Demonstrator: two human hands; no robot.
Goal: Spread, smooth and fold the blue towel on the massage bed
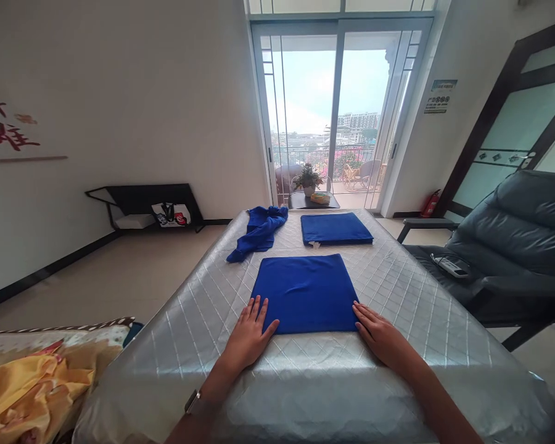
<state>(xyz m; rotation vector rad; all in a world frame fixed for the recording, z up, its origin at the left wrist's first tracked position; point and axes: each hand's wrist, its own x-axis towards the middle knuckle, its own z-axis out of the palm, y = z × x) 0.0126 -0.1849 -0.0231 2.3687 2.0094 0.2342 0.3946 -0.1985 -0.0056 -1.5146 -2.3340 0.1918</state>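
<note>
A blue cloth [305, 293], folded into a flat rectangle, lies on the silver quilted cover [203, 308] in front of me. My left hand [252, 330] rests on its near left corner, fingers stretched out and thumb on the fabric. At the right edge, my right hand [374, 327] lies flat with fingertips touching the cloth's side. Farther back on the right is a neat stack of folded blue cloths [337, 228], with a small white tag at its front. A crumpled blue cloth [261, 231] sits at the back left.
A dark recliner [518, 246] stands close on the right, a power strip [451, 266] on its seat. Yellow bedding [32, 388] is at the lower left. Beyond the covered surface, a small table [300, 201] holds a potted plant [308, 179] before glass doors.
</note>
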